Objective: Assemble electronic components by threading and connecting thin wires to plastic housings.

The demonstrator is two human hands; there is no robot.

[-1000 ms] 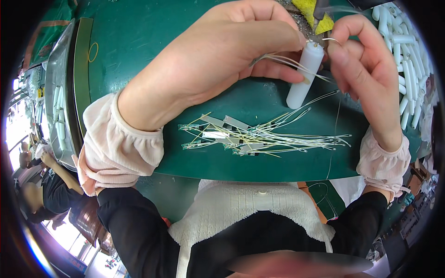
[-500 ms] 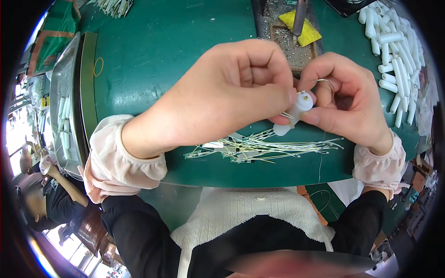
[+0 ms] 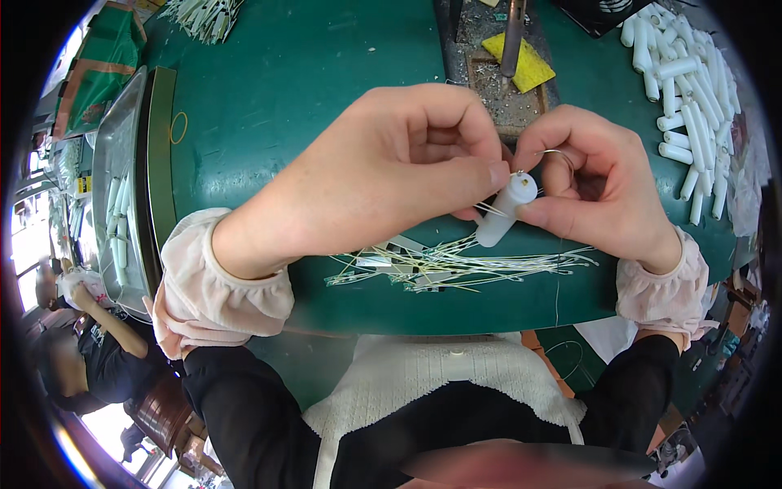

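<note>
Both hands meet around a white plastic tube, tilted, with its round end cap facing up. My right hand grips it, the thumb pressed on its side. A thin, curved silvery wire loops over the right fingers. My left hand is closed in a pinch beside the cap, with thin pale wires showing below its thumb. What its fingertips clasp is partly hidden. Below the hands, a bunch of thin wires with small boards lies on the green table.
At the back right lies a heap of white tubes. Behind the hands are a yellow sponge and a dark metal tool in a debris-strewn tray. A clear bin stands left; another person sits beyond it.
Both hands have shifted slightly left and toward me with the tube. More of the tube's side shows now between the hands.
</note>
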